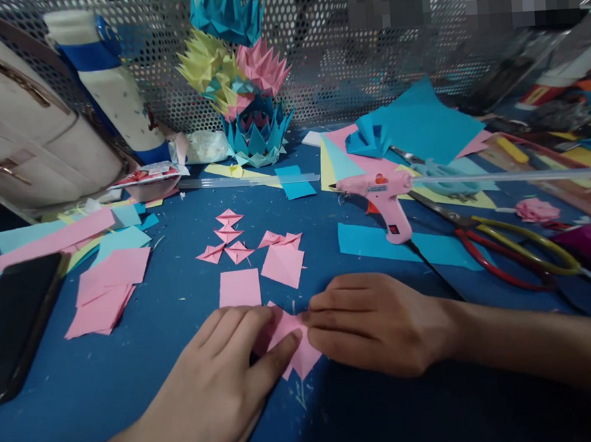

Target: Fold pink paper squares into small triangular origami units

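Note:
A pink paper [296, 344] lies on the blue table between my hands, partly hidden by my fingers. My left hand [228, 358] holds its left side, with the thumb stretched across it and the other fingers bent. On the right edge, my right hand [372, 323] presses with its fingers close together; the fingertips are partly hidden. Just beyond my left hand sits a pink paper square [239, 288]. Another pink square [284, 263] lies near it, touching small folded pieces. Several folded pink triangles [229, 233] are grouped farther back.
A pink glue gun [387, 195] with a clear stick lies at right, near scissors [507, 248] and a blue paper strip [417, 243]. At left are a phone [21, 324] and stacked pink paper [107, 292]. Folded paper flowers [257, 133] stand against the perforated panel beside a bottle [112, 92].

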Tool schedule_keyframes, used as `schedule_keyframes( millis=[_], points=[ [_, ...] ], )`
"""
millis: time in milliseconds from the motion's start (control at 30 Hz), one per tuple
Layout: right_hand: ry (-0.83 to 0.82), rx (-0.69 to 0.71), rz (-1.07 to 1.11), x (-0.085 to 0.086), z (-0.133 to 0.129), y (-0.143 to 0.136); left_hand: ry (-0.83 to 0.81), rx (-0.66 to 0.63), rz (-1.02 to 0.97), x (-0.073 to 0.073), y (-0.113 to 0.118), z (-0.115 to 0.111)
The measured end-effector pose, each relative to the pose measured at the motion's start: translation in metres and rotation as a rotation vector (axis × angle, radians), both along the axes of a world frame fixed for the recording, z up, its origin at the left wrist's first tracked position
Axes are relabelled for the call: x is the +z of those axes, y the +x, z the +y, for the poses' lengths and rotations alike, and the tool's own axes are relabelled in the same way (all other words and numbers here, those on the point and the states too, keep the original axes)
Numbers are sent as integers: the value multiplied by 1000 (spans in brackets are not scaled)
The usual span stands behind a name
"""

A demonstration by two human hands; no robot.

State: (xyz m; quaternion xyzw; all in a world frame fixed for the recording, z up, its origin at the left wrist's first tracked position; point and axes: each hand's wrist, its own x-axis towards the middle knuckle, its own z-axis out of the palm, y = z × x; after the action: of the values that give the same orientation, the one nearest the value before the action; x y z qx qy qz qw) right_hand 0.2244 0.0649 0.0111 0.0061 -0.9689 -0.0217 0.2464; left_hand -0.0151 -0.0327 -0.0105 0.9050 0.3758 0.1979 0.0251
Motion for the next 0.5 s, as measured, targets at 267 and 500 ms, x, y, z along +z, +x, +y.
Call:
schedule_keyframes(
  millis=[267,500],
  points=[
    [4,9,31,-3,0,-6,2,-5,12,2,1,0],
    [-29,1,-18,-9,-1,-9,-43,2,27,5,2,-2]
  ],
)
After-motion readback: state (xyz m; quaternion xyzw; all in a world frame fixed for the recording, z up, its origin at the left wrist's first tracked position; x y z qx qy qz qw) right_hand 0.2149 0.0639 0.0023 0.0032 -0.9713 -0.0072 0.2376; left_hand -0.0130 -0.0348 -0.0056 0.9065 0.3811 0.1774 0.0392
